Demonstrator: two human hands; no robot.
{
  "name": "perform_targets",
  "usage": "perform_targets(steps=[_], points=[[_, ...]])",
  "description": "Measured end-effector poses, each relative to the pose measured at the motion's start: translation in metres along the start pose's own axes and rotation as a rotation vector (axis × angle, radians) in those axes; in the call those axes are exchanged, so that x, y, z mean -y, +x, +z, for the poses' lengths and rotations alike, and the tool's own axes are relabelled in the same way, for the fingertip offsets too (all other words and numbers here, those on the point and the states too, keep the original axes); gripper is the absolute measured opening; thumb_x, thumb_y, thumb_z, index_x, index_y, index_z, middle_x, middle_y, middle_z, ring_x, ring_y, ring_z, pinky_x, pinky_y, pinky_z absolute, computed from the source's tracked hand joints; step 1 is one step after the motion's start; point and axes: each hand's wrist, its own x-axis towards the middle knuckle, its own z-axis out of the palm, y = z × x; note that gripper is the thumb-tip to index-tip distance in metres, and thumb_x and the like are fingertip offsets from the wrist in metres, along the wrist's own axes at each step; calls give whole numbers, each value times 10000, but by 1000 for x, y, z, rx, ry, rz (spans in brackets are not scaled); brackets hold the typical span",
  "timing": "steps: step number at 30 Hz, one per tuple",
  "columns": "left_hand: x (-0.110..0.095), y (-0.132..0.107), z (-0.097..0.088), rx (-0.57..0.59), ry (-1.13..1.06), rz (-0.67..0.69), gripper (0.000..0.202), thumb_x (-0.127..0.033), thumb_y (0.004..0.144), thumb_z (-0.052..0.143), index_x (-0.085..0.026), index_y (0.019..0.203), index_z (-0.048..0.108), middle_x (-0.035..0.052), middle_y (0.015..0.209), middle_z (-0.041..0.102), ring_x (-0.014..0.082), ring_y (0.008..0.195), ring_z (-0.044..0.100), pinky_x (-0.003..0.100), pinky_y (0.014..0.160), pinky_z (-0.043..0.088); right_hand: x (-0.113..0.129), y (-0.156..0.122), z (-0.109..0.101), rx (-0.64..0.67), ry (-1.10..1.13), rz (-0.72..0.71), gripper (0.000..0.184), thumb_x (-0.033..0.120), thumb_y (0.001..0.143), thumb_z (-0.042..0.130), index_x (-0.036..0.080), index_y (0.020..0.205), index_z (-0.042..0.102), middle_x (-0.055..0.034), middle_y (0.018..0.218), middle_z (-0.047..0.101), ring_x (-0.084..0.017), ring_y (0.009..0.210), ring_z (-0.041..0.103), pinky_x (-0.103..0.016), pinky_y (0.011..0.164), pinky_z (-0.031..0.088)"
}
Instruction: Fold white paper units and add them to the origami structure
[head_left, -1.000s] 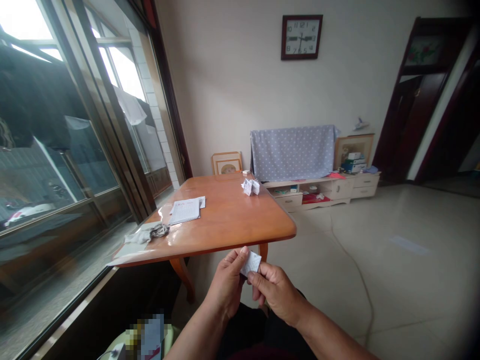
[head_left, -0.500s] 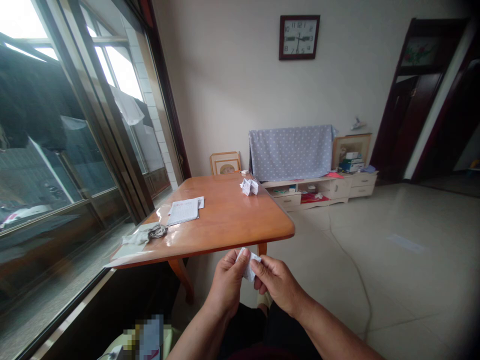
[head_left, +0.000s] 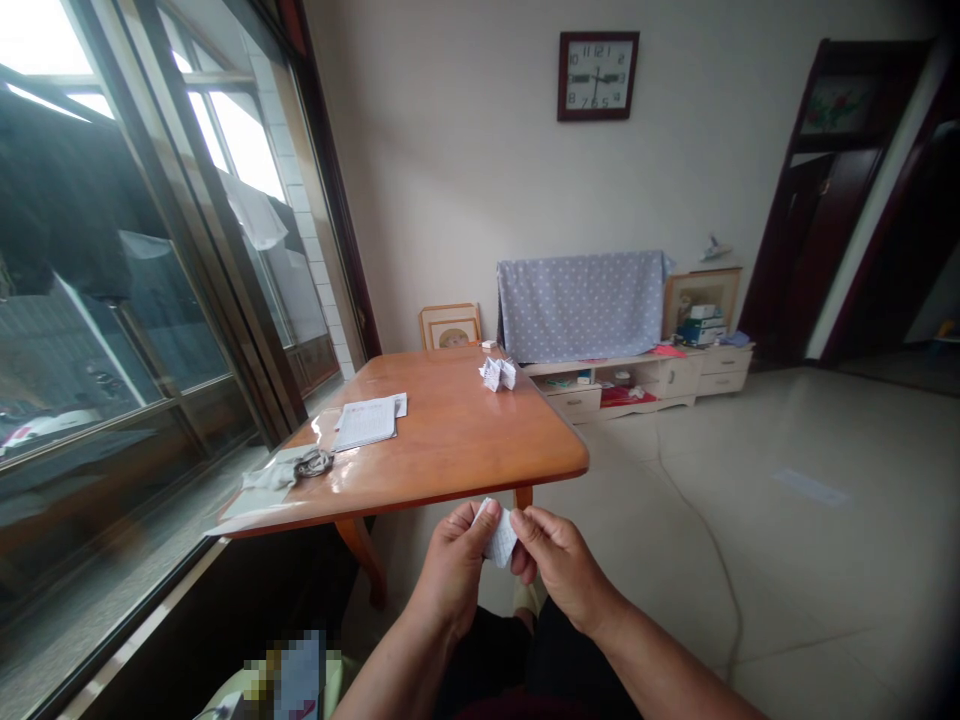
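A small piece of folded white printed paper (head_left: 498, 535) is in front of me, below the near edge of an orange-brown wooden table (head_left: 450, 440). My left hand (head_left: 454, 570) pinches its left side between thumb and fingers. My right hand (head_left: 562, 565) grips its right edge with the fingertips. Part of the paper is hidden behind my fingers. On the table's far end stands a folded white paper shape (head_left: 498, 374). Nearer the window lie a stack of printed sheets (head_left: 365, 423), a grey cloth (head_left: 270, 476) and a coiled dark cord (head_left: 315, 462).
A large glass window (head_left: 127, 320) runs along the table's left side. A low cream cabinet (head_left: 637, 385) under a dotted cloth (head_left: 581, 307) stands at the far wall. A white cable (head_left: 712, 560) crosses the tiled floor at the right.
The paper has been refolded from a flat square into a narrower, more upright shape. My hands have shifted slightly, with the right fingers now higher on its edge.
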Motion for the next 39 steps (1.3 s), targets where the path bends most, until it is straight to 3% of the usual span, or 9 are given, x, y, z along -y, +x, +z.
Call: perform_targets(steps=[10,16,30,36,39], points=[[-3,0,3,-14,5,-10,385,-498,900,654,-166,722,574,15,521,603,137,501,553,263,575,384,-2,-1,5,-43,-51,-8,508,623,965,465,192,707,542,-1,599,591,-119,529,528,-254,555,426],[-2,1,0,-56,-21,-33,387,-516,877,667,-176,737,547,-22,538,550,119,386,495,244,421,347,-2,-5,10,103,-1,57,487,629,929,535,157,922,654,-9,668,610,-127,570,558,-253,563,451],[-1,4,4,-85,-75,-64,430,-548,845,686,-180,706,512,-50,483,471,109,318,441,219,332,313,-6,-4,13,130,82,57,473,601,949,521,153,828,614,-3,608,603,-114,529,546,-238,540,432],[-3,7,2,-48,-44,-83,435,-567,830,698,-169,726,554,-31,524,498,104,402,472,218,413,323,-10,-2,11,87,54,42,494,616,947,510,150,828,622,-1,585,597,-109,507,517,-238,520,410],[-6,6,-1,-97,38,-33,427,-560,817,718,-158,736,600,-11,585,534,101,483,470,237,491,357,-9,-1,9,19,71,35,497,619,944,515,148,833,628,-7,594,604,-111,512,518,-240,523,409]])
